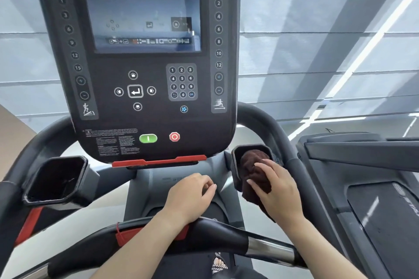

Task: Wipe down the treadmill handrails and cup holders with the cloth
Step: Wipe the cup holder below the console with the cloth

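Observation:
My right hand (275,186) grips a dark brown cloth (251,165) and presses it into the right cup holder (237,154), with part of the cloth hanging over the near rim. My left hand (190,197) hovers loosely curled over the grey centre panel, holding nothing. The left cup holder (54,179) stands bare and dark. A black front handrail (217,231) with a chrome section crosses below my wrists. Curved side handrails (267,124) rise on both sides of the console.
The treadmill console (140,63) with screen, keypad, green start and red stop buttons fills the upper centre. A red safety clip bar (158,162) sits under it. A second treadmill (374,188) stands to the right. My foot shows on the belt below.

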A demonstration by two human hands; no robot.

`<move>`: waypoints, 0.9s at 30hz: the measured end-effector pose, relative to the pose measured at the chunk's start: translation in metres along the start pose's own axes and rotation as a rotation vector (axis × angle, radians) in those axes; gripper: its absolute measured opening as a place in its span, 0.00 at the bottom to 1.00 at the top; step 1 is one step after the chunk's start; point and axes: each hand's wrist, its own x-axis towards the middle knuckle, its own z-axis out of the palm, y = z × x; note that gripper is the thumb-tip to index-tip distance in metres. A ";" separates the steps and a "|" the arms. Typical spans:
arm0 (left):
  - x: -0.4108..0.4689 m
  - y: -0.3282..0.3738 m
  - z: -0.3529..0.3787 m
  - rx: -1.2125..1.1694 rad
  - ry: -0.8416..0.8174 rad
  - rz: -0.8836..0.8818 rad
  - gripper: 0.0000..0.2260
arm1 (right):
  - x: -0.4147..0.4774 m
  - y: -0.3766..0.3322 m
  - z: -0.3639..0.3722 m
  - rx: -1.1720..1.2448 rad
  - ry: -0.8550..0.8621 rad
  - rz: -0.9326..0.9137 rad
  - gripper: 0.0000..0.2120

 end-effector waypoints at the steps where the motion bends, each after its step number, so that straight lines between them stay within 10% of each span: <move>1: 0.004 0.004 0.000 -0.018 0.026 -0.002 0.09 | -0.002 0.005 -0.001 0.007 0.033 0.036 0.18; 27: 0.024 0.002 0.018 0.033 -0.051 -0.137 0.13 | 0.037 0.026 -0.004 0.117 -0.577 -0.089 0.26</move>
